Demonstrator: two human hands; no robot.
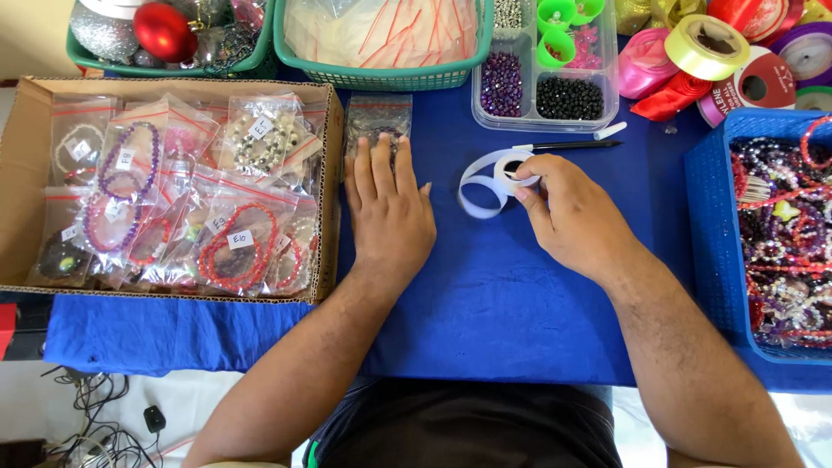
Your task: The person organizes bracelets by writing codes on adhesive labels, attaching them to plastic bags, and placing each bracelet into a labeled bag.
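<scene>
White label roll [511, 173] pinched in right hand [572, 217], left hand [390, 212] flat on bagged beads [379, 117]

— Where does the view sit?

— On the person's head, looking almost straight down at the blue table [494, 295]; the forearms enter from the bottom edge and the lap shows below the table's near edge.

— How close?

— Near: the tabletop fills most of the picture. The cardboard box [329, 191] lies at the left, the blue basket [706, 225] is cut by the right edge, and the green baskets [381, 78] run off the top.

— Any second view?

— None — one camera only, so nothing is shared.
</scene>
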